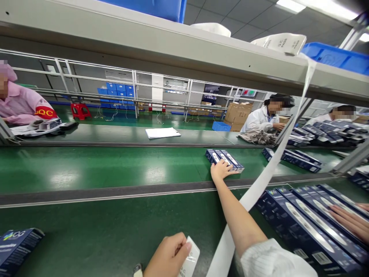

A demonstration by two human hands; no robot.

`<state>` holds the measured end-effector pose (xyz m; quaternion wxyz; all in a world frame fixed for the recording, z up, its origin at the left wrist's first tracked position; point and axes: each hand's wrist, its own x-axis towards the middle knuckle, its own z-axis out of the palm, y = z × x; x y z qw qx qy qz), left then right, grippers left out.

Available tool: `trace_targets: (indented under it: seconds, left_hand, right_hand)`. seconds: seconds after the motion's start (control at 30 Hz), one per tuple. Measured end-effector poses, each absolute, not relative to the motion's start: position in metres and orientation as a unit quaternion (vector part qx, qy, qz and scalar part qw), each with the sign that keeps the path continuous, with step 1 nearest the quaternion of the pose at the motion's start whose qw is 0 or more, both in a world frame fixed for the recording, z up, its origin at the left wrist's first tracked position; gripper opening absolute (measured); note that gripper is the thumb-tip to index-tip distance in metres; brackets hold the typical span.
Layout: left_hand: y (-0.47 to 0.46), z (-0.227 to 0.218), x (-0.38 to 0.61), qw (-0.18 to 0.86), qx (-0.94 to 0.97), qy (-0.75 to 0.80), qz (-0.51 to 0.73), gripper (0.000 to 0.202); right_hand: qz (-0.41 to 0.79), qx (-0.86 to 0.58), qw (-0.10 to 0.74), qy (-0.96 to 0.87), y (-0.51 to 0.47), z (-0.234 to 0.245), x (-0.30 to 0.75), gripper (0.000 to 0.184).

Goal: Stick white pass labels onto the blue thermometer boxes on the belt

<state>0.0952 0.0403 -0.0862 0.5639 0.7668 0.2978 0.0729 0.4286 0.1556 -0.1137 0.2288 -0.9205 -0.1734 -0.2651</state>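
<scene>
Boxes: navy retail boxes [225,161], in a short row on the green conveyor belt [100,169]
Right hand [221,170]: open, laid against the boxes' near end
Left hand [170,256]: curled closed, a white card [190,258] held
Nearby: white paper strip [259,184], hung from the shelf [144,46]
Far right: stacked navy boxes [305,227], touched by another person's fingers [344,219]

This is a factory packing floor. A long green conveyor belt [86,169] runs between grey metal frames, under a shelf [144,42] carrying blue plastic bins [336,57]. Workers in white smocks [258,120] sit along the line, and another in a pink smock [20,107] wears a red QC armband [46,112]. Blue retail boxes [305,227] lie in rows on the line, cardboard cartons [238,115] stand beyond it, and strip lights [288,5] shine from the panelled ceiling.
</scene>
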Motion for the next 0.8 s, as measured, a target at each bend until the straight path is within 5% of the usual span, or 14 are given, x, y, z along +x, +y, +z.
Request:
trace_targets:
  seconds: [0.8]
  left_hand:
    - [0.0395,-0.0906,0.0948,0.562,0.769,0.291,0.085,0.033]
  right_hand:
    - [-0.220,-0.920,0.301,-0.122,0.1552,-0.1128,0.4346,0.046]
